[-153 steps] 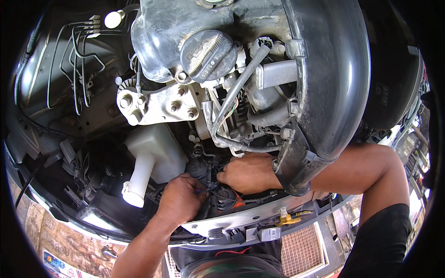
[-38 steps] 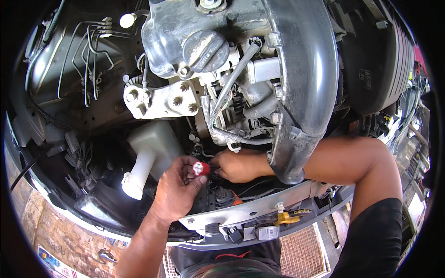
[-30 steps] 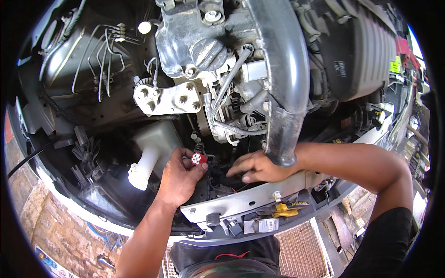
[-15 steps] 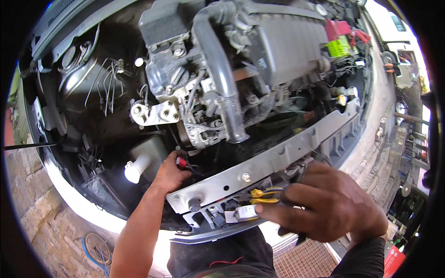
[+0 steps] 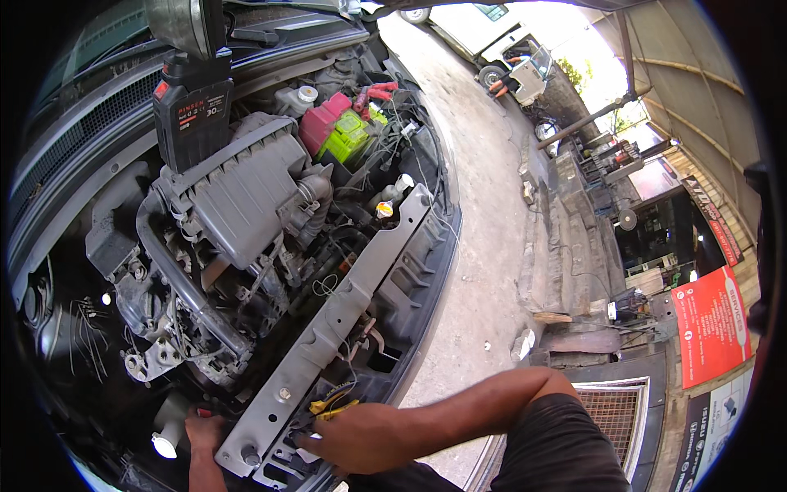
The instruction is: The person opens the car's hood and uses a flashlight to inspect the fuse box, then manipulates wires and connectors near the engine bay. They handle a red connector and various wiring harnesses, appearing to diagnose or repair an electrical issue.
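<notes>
In the front left corner of the engine bay, my left hand (image 5: 205, 435) reaches down beside a white filler neck (image 5: 165, 443). Its fingers close on a small red piece (image 5: 203, 412) whose kind I cannot make out. My right hand (image 5: 354, 439) is over the front panel, fingers curled and partly hidden; what they hold does not show. Just beyond its knuckles lie yellow-handled pliers (image 5: 334, 404), in the panel next to the grey metal crossbar (image 5: 316, 336). Behind the bar are the engine and a black air hose (image 5: 176, 275).
A black air filter housing (image 5: 242, 193) tops the engine. Behind it stands a dark oil bottle (image 5: 193, 115). A pink and bright green battery (image 5: 344, 135) with red clamps (image 5: 373, 94) is at the far side. Pavement (image 5: 459, 320) and a red sign (image 5: 711, 328) lie to the right.
My view has swung to the right, bringing in the oil bottle, pavement and sign. My right hand has come down closer to the front panel, beside the pliers. My left hand stays by the filler neck.
</notes>
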The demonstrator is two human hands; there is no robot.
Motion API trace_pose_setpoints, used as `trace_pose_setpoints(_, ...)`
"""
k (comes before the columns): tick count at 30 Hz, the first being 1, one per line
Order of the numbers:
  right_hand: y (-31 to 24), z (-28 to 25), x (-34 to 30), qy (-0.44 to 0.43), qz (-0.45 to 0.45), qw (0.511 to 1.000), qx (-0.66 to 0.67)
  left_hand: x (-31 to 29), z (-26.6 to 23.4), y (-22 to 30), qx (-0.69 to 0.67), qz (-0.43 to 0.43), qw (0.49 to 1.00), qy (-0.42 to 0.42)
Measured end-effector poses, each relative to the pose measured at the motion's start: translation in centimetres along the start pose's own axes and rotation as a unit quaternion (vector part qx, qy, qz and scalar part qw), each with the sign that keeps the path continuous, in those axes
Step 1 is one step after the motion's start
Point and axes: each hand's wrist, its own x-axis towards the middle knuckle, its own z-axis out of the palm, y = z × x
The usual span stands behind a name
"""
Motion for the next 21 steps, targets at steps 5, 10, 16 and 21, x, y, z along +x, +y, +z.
trace_pose_setpoints(5, 2.1, -1.0, 8.2, 0.217, -0.155, 0.963, -0.032, 0.9, 0.8, -2.0, -0.089, -0.033, 0.995, -0.007)
trace_pose_setpoints(10, 4.6, 1.8, 24.0, -0.061, -0.137, 0.979, -0.137, 3.1, 0.3, -5.5, -0.210, -0.075, 0.972, -0.074)
trace_pose_setpoints(16, 6.4, 5.8, 32.9, -0.151, -0.086, 0.971, -0.164, 0.2, 0.2, 0.2, -0.162, -0.083, 0.983, -0.015)
trace_pose_setpoints(21, 4.4, 7.7, 33.4, -0.081, 0.031, 0.993, -0.081, 1.2, 0.8, -1.6, -0.018, -0.020, 0.999, 0.043)
